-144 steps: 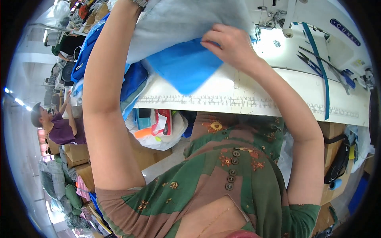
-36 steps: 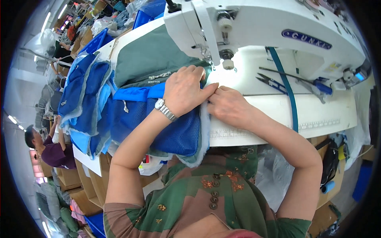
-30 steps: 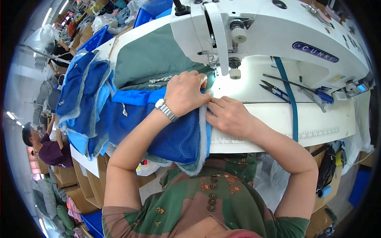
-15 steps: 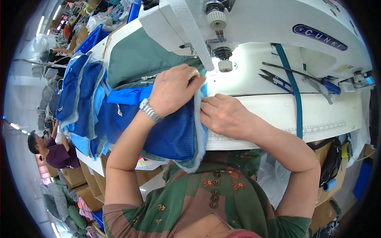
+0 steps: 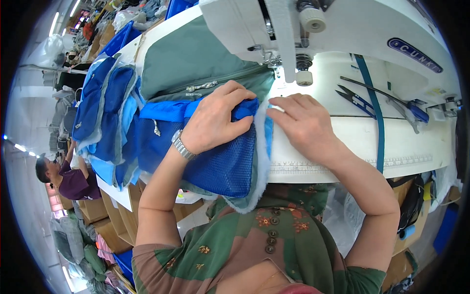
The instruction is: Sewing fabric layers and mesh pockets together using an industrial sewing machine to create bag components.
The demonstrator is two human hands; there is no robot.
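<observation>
A blue mesh pocket piece (image 5: 223, 166) with a fuzzy pale grey-blue edge (image 5: 262, 161) lies on the white sewing table. Joined or laid against its far side is a grey-green fabric panel (image 5: 191, 54) with a zipper, its corner close to the sewing machine's needle area (image 5: 276, 63). My left hand (image 5: 213, 120) grips the pocket's blue top hem near its right end, thumb and fingers on either side of it. Closed at the right edge of the cloth, my right hand (image 5: 306, 125) pinches the pale edge with thumb and fingertips; its exact hold is partly hidden.
Thread snips (image 5: 355, 102), a screwdriver (image 5: 413, 110) and a teal strap (image 5: 374, 93) lie right of the cloth. More blue pieces (image 5: 112, 115) are heaped at the left. The white machine head (image 5: 357, 29) overhangs the far side. Another person (image 5: 73, 181) stands at far left.
My right hand has moved away from me along the cloth's edge. My left thumb has dropped nearer to me, baring the blue hem. The view has shifted, so the machine sits farther right.
</observation>
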